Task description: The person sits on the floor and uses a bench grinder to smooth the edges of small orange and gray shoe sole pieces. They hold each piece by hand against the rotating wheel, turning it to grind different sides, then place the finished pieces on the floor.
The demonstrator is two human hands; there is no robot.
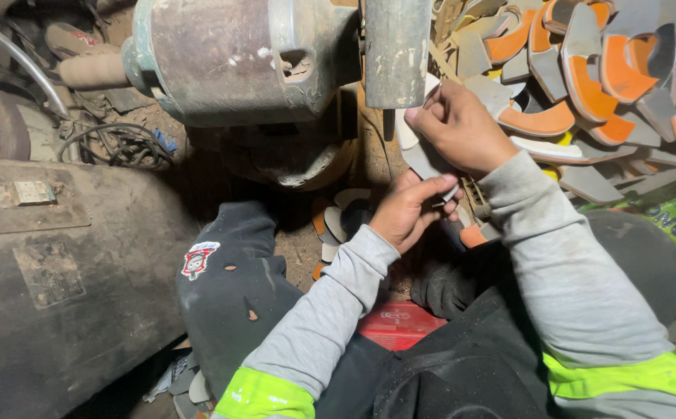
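Observation:
Both my hands hold one curved grey and white sole-shaped piece (419,155). My right hand (462,128) grips its upper end, right below the grey grinding wheel (396,50) of a worn green bench grinder (237,58). My left hand (411,209) pinches the piece's lower end. The piece touches or nearly touches the wheel's underside; I cannot tell which.
A heap of grey and orange curved pieces (586,77) lies at the top right. More cut pieces (338,221) sit on the dirt floor under the grinder. A dark metal box (51,279) fills the left. Cables (117,143) lie behind it. A red box (396,324) rests between my legs.

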